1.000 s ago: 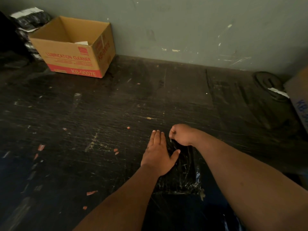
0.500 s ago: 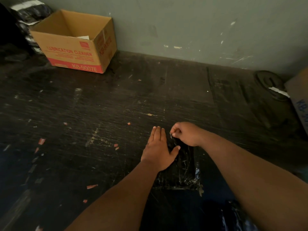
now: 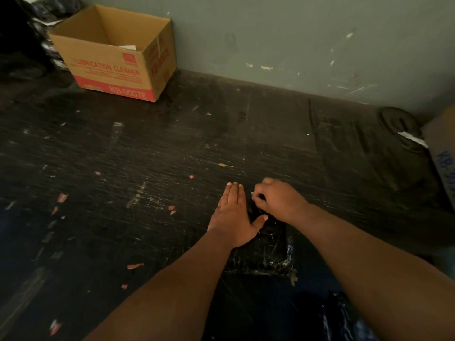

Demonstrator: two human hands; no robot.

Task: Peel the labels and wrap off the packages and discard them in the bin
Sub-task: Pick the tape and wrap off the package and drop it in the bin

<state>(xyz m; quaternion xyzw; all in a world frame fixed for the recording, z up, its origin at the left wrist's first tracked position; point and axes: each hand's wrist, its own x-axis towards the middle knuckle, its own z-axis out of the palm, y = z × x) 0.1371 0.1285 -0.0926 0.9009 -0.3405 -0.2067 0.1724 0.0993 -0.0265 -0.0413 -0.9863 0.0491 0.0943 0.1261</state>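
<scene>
A flat package in shiny black wrap (image 3: 266, 252) lies on the dark worktop near its front. My left hand (image 3: 236, 217) presses flat on the package's left part, fingers together and pointing away from me. My right hand (image 3: 278, 200) is at the package's far edge, its fingertips pinched on a small pale bit of wrap or label there. An open cardboard box (image 3: 115, 70) printed "LUBRICATION CLEANER" stands at the far left against the wall, with a white scrap showing inside.
Small red and white scraps (image 3: 61, 198) litter the scratched worktop (image 3: 147, 156) on the left. More black-wrapped packages (image 3: 49, 8) are stacked behind the box. A dark round thing (image 3: 398, 124) and another carton (image 3: 443, 148) sit at the right edge. Crumpled black wrap (image 3: 344, 321) lies at the bottom right.
My right hand has shifted slightly right and nearer along the package's far edge, still pinching. My left hand stays flat on the package. The view has tilted down a little.
</scene>
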